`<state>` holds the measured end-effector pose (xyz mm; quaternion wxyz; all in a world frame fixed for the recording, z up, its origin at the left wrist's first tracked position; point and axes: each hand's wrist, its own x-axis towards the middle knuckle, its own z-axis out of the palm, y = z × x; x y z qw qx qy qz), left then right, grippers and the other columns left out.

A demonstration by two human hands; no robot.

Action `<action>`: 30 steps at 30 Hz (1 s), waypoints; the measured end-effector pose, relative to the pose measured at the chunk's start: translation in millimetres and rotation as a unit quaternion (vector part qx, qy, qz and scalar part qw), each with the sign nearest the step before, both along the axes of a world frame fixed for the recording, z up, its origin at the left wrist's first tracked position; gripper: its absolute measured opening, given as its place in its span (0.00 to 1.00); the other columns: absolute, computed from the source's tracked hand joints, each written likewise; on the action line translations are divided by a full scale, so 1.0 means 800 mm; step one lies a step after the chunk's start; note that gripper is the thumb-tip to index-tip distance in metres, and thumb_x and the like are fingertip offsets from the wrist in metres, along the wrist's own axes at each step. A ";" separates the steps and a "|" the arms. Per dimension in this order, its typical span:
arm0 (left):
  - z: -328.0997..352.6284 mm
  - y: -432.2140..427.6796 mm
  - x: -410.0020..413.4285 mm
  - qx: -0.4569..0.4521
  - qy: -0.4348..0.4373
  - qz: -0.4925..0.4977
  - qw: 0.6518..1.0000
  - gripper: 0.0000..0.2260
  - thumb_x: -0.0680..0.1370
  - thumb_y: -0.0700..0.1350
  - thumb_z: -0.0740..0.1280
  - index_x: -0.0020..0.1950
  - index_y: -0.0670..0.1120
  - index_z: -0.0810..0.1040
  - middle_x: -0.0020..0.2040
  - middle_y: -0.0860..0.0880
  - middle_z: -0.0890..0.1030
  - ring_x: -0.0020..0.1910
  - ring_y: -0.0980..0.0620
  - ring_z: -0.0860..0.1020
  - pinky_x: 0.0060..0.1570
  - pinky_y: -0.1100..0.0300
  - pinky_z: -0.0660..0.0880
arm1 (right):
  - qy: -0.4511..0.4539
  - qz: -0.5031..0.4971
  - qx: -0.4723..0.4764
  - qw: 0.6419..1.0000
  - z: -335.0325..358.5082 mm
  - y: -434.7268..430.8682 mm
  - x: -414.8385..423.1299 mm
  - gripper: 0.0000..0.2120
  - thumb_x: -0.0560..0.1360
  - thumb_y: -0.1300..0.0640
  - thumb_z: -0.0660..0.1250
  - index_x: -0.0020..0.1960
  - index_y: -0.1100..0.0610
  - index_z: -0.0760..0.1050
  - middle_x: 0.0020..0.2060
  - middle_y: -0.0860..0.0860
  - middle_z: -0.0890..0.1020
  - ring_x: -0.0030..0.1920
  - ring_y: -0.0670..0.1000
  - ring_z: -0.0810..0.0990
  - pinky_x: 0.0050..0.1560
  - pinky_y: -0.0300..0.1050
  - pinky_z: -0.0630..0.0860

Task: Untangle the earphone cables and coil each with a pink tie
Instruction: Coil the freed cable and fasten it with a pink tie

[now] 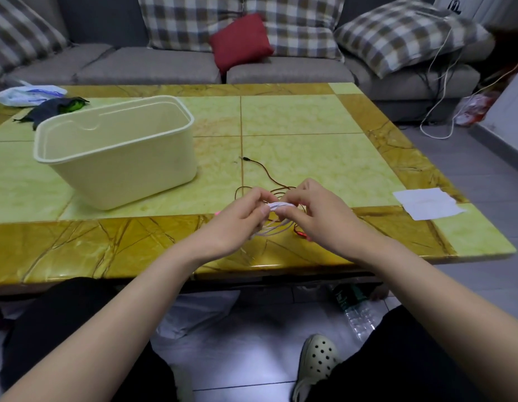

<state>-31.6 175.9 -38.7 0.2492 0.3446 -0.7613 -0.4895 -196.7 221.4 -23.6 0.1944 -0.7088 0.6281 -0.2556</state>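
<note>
While both hands meet just below the centre of the frame, above the near edge of the glossy yellow-green stone-patterned table [310,117], the left hand [237,220] and the right hand [320,216] each pinch the bundled white earphone cable [279,205] between thumb and curled fingers, and its loose loops hang beneath them. Just behind the hands, a thin dark brown earphone cable [266,173] lies in loose curls on the table, its plug end reaching toward mid-frame. Left of centre stands a cream rectangular plastic tub [115,158], well apart from the cables. A white paper sheet [428,203] lies at the table's right edge. Along the top runs a grey sofa [153,68] bearing a small red cushion [240,39].
</note>
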 end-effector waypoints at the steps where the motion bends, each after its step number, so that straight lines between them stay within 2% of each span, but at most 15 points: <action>1: 0.000 0.000 -0.001 -0.035 -0.022 -0.001 0.999 0.08 0.82 0.40 0.55 0.55 0.45 0.72 0.35 0.52 0.69 0.33 0.56 0.66 0.35 0.63 0.65 | 0.005 -0.006 -0.007 1.000 0.001 0.001 -0.001 0.06 0.76 0.44 0.63 0.40 0.40 0.73 0.39 0.43 0.68 0.37 0.40 0.69 0.40 0.41 0.63; 6: -0.004 -0.003 0.000 -0.176 -0.147 0.011 0.973 0.10 0.82 0.42 0.56 0.55 0.42 0.76 0.42 0.51 0.67 0.44 0.50 0.69 0.50 0.53 0.68 | -0.002 -0.035 -0.008 0.999 0.008 0.005 0.000 0.10 0.76 0.45 0.63 0.41 0.48 0.79 0.37 0.45 0.68 0.37 0.42 0.69 0.37 0.41 0.63; 9: -0.011 0.004 -0.004 -0.176 -0.238 0.020 0.955 0.12 0.82 0.46 0.53 0.59 0.45 0.72 0.52 0.49 0.67 0.51 0.44 0.69 0.58 0.50 0.65 | -0.014 -0.042 0.007 0.999 0.011 0.007 0.006 0.10 0.76 0.47 0.64 0.36 0.45 0.76 0.36 0.45 0.70 0.36 0.42 0.70 0.39 0.43 0.64; 11: -0.016 0.009 -0.007 -0.190 -0.291 0.014 0.937 0.12 0.83 0.47 0.52 0.62 0.46 0.69 0.56 0.48 0.67 0.54 0.43 0.69 0.60 0.51 0.61 | -0.050 -0.046 0.024 0.997 0.012 0.008 0.008 0.12 0.76 0.51 0.64 0.35 0.48 0.76 0.35 0.45 0.73 0.34 0.42 0.71 0.39 0.42 0.69; 13: -0.018 0.012 -0.007 -0.199 -0.316 0.003 0.928 0.12 0.83 0.46 0.53 0.63 0.45 0.68 0.57 0.47 0.70 0.56 0.46 0.70 0.62 0.52 0.58 | -0.066 -0.044 0.043 0.996 0.011 0.008 0.008 0.13 0.77 0.53 0.64 0.34 0.49 0.77 0.32 0.44 0.75 0.33 0.39 0.72 0.37 0.36 0.68; 15: -0.020 0.011 -0.005 -0.171 -0.302 -0.008 0.938 0.12 0.82 0.47 0.54 0.62 0.45 0.70 0.57 0.48 0.74 0.57 0.48 0.72 0.66 0.48 0.59 | -0.077 -0.037 0.066 0.994 0.009 0.007 0.007 0.13 0.77 0.54 0.63 0.34 0.48 0.77 0.29 0.44 0.74 0.31 0.39 0.71 0.35 0.36 0.66; 16: -0.021 0.011 -0.004 -0.153 -0.286 -0.016 0.946 0.12 0.82 0.49 0.56 0.61 0.46 0.71 0.56 0.48 0.76 0.56 0.49 0.73 0.65 0.46 0.62 | -0.078 -0.034 0.076 0.994 0.008 0.006 0.007 0.13 0.77 0.53 0.63 0.34 0.49 0.77 0.28 0.45 0.74 0.31 0.41 0.70 0.35 0.37 0.66; 18: -0.020 0.011 -0.001 -0.132 -0.270 -0.030 0.953 0.12 0.80 0.53 0.59 0.57 0.47 0.72 0.49 0.51 0.77 0.50 0.50 0.74 0.57 0.52 0.68 | -0.070 -0.030 0.086 0.993 0.005 0.005 0.007 0.14 0.77 0.52 0.63 0.33 0.48 0.77 0.28 0.46 0.74 0.32 0.43 0.70 0.35 0.35 0.65; 20: -0.019 0.012 0.001 -0.134 -0.281 -0.041 0.949 0.11 0.79 0.54 0.61 0.50 0.47 0.71 0.39 0.55 0.72 0.41 0.52 0.71 0.43 0.58 0.66 | -0.067 -0.030 0.093 0.993 0.003 0.003 0.007 0.14 0.77 0.51 0.63 0.33 0.50 0.78 0.28 0.46 0.74 0.31 0.43 0.69 0.34 0.36 0.65; 21: -0.019 0.012 0.003 -0.137 -0.285 -0.045 0.948 0.10 0.78 0.54 0.63 0.48 0.48 0.70 0.36 0.55 0.70 0.39 0.53 0.70 0.39 0.59 0.64 | -0.067 -0.030 0.098 0.992 0.002 0.003 0.008 0.14 0.76 0.51 0.64 0.34 0.51 0.78 0.28 0.46 0.73 0.29 0.43 0.69 0.34 0.38 0.66; 23: -0.018 0.010 0.006 -0.141 -0.293 -0.054 0.944 0.09 0.78 0.52 0.64 0.45 0.48 0.71 0.35 0.55 0.71 0.36 0.54 0.70 0.35 0.60 0.63 | -0.071 -0.027 0.110 0.991 0.000 0.003 0.010 0.13 0.76 0.51 0.64 0.35 0.52 0.79 0.28 0.49 0.73 0.29 0.43 0.69 0.33 0.45 0.72; 25: -0.016 0.009 0.009 -0.143 -0.311 -0.071 0.937 0.07 0.80 0.49 0.62 0.44 0.47 0.70 0.36 0.54 0.71 0.34 0.57 0.69 0.33 0.61 0.62 | -0.066 -0.026 0.122 0.990 -0.001 0.002 0.012 0.13 0.76 0.50 0.64 0.37 0.53 0.80 0.33 0.56 0.76 0.34 0.48 0.71 0.38 0.52 0.77; 26: -0.015 0.010 0.011 -0.141 -0.320 -0.081 0.934 0.08 0.80 0.48 0.60 0.43 0.48 0.69 0.35 0.54 0.71 0.33 0.58 0.68 0.33 0.61 0.62 | -0.064 -0.024 0.125 0.990 -0.002 0.002 0.012 0.13 0.76 0.50 0.64 0.38 0.54 0.81 0.34 0.58 0.76 0.35 0.49 0.71 0.38 0.50 0.77; 28: -0.013 0.012 0.013 -0.122 -0.310 -0.101 0.937 0.08 0.81 0.47 0.58 0.42 0.49 0.68 0.35 0.56 0.72 0.32 0.59 0.69 0.33 0.62 0.63 | -0.058 -0.018 0.125 0.990 -0.004 0.001 0.011 0.13 0.76 0.50 0.63 0.38 0.54 0.81 0.33 0.58 0.75 0.32 0.48 0.69 0.32 0.40 0.70; 30: -0.011 0.015 0.016 -0.095 -0.279 -0.110 0.949 0.07 0.81 0.45 0.56 0.46 0.48 0.71 0.35 0.58 0.75 0.31 0.62 0.70 0.33 0.65 0.65 | -0.052 -0.014 0.120 0.991 -0.004 0.000 0.010 0.13 0.76 0.50 0.63 0.40 0.55 0.82 0.36 0.62 0.78 0.33 0.48 0.69 0.35 0.42 0.65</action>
